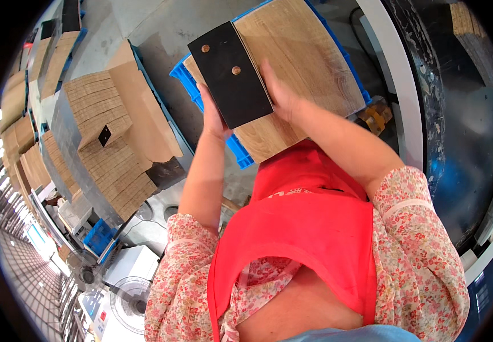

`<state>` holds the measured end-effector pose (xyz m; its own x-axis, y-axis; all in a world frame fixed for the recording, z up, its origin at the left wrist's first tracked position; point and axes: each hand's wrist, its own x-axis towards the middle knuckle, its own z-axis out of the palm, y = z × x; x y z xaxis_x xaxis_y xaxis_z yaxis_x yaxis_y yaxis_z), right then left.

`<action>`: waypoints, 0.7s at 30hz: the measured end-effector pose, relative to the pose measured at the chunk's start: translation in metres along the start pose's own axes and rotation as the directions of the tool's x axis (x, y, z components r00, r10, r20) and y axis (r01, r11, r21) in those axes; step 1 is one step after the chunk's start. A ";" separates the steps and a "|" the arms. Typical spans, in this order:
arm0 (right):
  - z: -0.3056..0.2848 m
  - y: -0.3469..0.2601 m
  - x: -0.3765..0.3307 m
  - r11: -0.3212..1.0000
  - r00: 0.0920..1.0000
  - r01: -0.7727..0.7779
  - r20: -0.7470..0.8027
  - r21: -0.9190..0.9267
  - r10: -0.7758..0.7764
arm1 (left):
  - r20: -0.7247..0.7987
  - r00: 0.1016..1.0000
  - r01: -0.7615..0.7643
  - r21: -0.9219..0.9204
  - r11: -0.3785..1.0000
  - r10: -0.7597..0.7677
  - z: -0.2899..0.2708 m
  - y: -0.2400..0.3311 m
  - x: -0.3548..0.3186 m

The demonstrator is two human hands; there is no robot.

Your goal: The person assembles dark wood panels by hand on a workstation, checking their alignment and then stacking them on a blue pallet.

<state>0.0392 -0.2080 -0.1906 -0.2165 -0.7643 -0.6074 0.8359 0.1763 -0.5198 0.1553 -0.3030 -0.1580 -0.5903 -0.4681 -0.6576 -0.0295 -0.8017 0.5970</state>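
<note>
A black rectangular board (232,91) with two round wood-coloured spots is between my hands, over a stack of wood-grain boards (309,57). My left hand (213,113) grips its left long edge, thumb along the side. Against the right long edge presses my right hand (279,91), fingers extended along it. Whether the black board rests on the stack or is lifted slightly, I cannot tell. The fingers under its left edge are partly hidden. Under the wood-grain boards is a blue plastic pallet (241,153).
To the left lie more stacked wood-grain boards (95,108) with a small black piece (104,135) and brown cardboard (144,114). Fans (129,302) stand at lower left. A white-edged machine frame (403,85) runs along the right, near a yellow object (376,115).
</note>
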 end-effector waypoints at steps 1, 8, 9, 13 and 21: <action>0.004 0.003 -0.014 0.999 0.999 0.033 0.000 0.002 -0.033 | 0.040 0.999 -0.017 -0.085 0.996 0.020 -0.011 -0.014 -0.003; -0.001 0.015 -0.022 0.998 0.996 0.059 -0.065 0.010 -0.058 | 0.039 0.991 -0.125 -0.082 0.989 0.128 -0.012 -0.032 -0.004; 0.000 0.015 -0.021 0.998 0.996 0.056 -0.074 0.006 -0.055 | 0.048 0.988 -0.141 -0.083 0.986 0.145 -0.012 -0.031 -0.005; -0.001 0.021 -0.015 0.999 0.994 0.038 -0.105 0.010 -0.037 | 0.028 0.990 -0.132 -0.149 0.980 0.138 -0.006 -0.028 -0.006; -0.013 -0.027 -0.051 0.764 0.940 0.065 -0.217 -0.642 -0.263 | -0.179 0.902 -0.292 0.420 0.860 0.394 -0.081 -0.024 0.036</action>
<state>0.0211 -0.1659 -0.1528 -0.5333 -0.6299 -0.5646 0.3004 0.4829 -0.8225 0.2002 -0.3307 -0.2330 -0.3991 -0.8043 -0.4403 -0.1915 -0.3964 0.8979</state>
